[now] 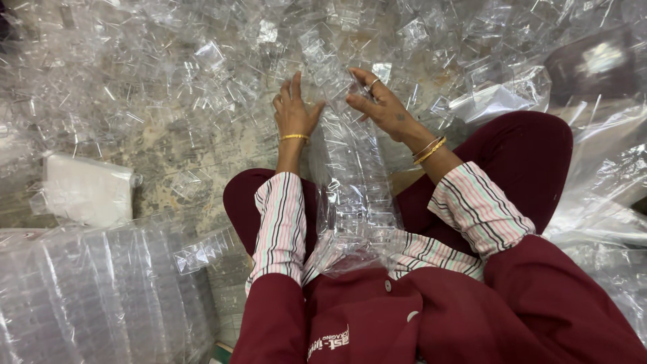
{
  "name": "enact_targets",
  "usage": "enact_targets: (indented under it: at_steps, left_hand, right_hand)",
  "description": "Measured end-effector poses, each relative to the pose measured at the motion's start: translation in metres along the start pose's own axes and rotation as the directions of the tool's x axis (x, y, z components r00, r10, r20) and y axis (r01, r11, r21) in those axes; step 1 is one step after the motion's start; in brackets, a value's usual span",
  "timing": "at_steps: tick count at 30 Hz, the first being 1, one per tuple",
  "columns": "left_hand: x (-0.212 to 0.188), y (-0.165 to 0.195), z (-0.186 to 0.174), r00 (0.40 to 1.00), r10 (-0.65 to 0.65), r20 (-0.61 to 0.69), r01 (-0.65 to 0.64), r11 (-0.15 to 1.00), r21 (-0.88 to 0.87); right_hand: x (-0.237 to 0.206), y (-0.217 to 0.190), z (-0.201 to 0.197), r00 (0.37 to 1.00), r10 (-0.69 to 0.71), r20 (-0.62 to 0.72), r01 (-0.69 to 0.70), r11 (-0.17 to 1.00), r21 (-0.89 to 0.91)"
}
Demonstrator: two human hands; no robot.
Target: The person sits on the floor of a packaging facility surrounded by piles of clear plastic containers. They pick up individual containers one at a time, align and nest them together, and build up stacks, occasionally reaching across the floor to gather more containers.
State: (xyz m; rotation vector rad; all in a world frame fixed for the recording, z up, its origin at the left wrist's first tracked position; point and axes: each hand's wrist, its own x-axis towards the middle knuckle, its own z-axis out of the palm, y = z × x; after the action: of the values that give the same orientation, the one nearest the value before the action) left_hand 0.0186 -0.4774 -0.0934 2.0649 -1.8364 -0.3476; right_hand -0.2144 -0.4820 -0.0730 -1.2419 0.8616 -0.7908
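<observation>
On the floor, far left: white folded plastic bag (87, 192), beside bagged rows of clear plastic boxes (101, 296).
Floor spread: loose small clear plastic boxes (202, 74) scattered over stained concrete floor (168, 145).
Left hand (294, 111): fingers straight, flat against left side of stack top.
Stack: long nested column of clear plastic boxes (350, 182), lying from lap out to both hands.
Right hand (381, 104): fingers curled, pinching stack's top end.
Handling: looks light, slick, thin-walled, likely crushable; column probably bends, so support both sides near the end.
</observation>
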Motion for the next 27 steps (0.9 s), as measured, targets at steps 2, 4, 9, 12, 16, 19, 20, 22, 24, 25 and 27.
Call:
enact_targets:
  at_steps: [2,4,9,12,16,19,20,22,24,25,27]
  left_hand:
    - [0.004,-0.003,0.000,0.990,-0.136,0.036,0.137,0.990,-0.032]
    - [0.007,-0.006,0.000,0.974,-0.223,0.040,0.223,0.975,-0.008]
    - [0.002,-0.006,0.008,0.977,-0.152,-0.151,0.175,0.973,0.148]
    - [0.000,-0.009,0.014,0.970,0.036,-0.239,0.038,0.954,0.297]
    - [0.002,-0.019,0.010,0.957,-0.002,-0.290,0.033,0.994,0.102]
    - [0.003,-0.020,0.000,0.936,-0.070,-0.345,-0.015,0.971,-0.239]
    - [0.002,-0.019,-0.002,0.947,-0.123,-0.296,-0.001,0.923,-0.385]
    - [-0.005,-0.015,-0.009,0.959,-0.086,-0.272,-0.053,0.883,-0.467]
    - [-0.014,-0.010,-0.018,0.942,0.082,-0.326,-0.200,0.916,-0.348]
    - [-0.019,-0.007,-0.022,0.927,0.163,-0.339,-0.260,0.928,-0.266]
    - [-0.030,0.002,-0.024,0.882,0.323,-0.342,-0.376,0.921,-0.099]
  right_hand:
    - [0.000,0.000,0.000,1.000,0.003,-0.003,-0.003,1.000,-0.023]
    - [-0.001,-0.001,0.002,1.000,0.019,-0.003,-0.020,0.999,-0.035]
    - [-0.002,-0.002,0.003,1.000,0.006,-0.007,-0.006,1.000,-0.016]
    - [-0.001,0.000,0.002,1.000,0.007,-0.019,-0.008,1.000,-0.028]
    - [0.001,0.003,0.002,1.000,-0.004,-0.017,0.003,0.999,-0.032]
    - [0.001,0.002,0.004,0.995,-0.095,-0.007,0.094,0.990,-0.110]
    - [0.000,0.000,0.005,0.991,-0.135,-0.003,0.133,0.980,-0.149]
    - [-0.002,-0.005,0.006,0.988,-0.152,-0.003,0.149,0.974,-0.169]
    - [-0.005,-0.013,0.007,0.994,-0.106,-0.011,0.099,0.961,-0.260]
    - [-0.006,-0.017,0.007,0.998,-0.052,-0.026,0.040,0.940,-0.338]
    - [-0.008,-0.022,0.007,0.999,-0.016,-0.042,-0.008,0.855,-0.519]
